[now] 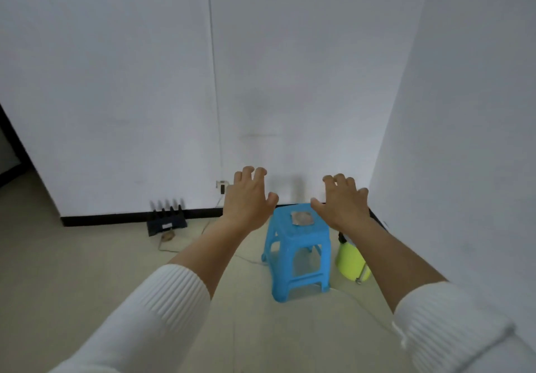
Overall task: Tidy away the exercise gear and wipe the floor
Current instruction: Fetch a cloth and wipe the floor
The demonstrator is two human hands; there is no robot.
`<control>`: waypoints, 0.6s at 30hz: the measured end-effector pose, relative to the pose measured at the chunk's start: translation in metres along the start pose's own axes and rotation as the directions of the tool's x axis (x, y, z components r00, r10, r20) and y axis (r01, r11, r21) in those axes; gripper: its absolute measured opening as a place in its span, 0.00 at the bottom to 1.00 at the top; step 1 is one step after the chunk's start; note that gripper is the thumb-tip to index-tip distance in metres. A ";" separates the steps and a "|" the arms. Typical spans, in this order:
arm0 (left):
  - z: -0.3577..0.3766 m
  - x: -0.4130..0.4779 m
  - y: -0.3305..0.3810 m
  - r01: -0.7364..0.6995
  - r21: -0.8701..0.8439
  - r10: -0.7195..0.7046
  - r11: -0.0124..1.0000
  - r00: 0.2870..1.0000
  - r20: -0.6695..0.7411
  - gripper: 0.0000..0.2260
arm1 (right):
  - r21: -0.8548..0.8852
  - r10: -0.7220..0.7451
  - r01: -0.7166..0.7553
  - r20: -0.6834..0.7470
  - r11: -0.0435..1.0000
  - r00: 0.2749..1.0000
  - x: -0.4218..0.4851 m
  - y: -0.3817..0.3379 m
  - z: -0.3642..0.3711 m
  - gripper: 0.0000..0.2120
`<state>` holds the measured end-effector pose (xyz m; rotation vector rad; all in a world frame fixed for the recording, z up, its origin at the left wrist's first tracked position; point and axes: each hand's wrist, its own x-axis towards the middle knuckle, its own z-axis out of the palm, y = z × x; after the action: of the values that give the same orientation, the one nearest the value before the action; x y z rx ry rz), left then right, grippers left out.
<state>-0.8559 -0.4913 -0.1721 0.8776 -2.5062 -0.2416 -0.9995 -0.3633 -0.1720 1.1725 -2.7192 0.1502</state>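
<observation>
Hands: our left hand (249, 198) and right hand (342, 201) are both stretched out front, fingers spread and loosely bent, holding nothing.
Stool: the stool (295, 239) stands upright on the floor (87, 271), between and below the hands.
Grey pad: the grey pad (302, 217) lies flat on the stool top. Could be our wiping rag, can't tell. It looks a touch nearer the right hand.
Bottle: the bottle (349, 259) is just right of the stool, under our right forearm.
Gear: no exercise stuff in sight.
Next: we'd guess forward and down, right hand first.

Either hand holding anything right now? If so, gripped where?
Nothing held. Left hand and right hand are both empty, fingers spread, out above the blue stool.
</observation>
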 end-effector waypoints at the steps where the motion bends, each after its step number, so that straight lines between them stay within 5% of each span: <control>1: 0.018 0.028 0.002 0.000 0.002 0.000 1.000 1.000 0.017 0.23 | -0.004 0.009 -0.009 0.013 1.000 1.000 0.029 0.012 0.010 0.28; 13: 0.234 0.307 -0.023 0.131 -0.124 -0.098 0.984 0.965 0.244 0.22 | 0.027 0.049 -0.054 0.160 0.998 0.986 0.318 0.087 0.152 0.24; 18: 0.361 0.399 -0.056 0.142 -0.127 -0.078 0.982 0.909 0.409 0.23 | 0.072 0.149 -0.177 0.294 0.982 0.944 0.420 0.108 0.252 0.24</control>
<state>-1.2744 -0.7806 -0.3555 0.9890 -2.7624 -0.7126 -1.3914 -0.6285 -0.3366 1.0650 -3.0988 0.1459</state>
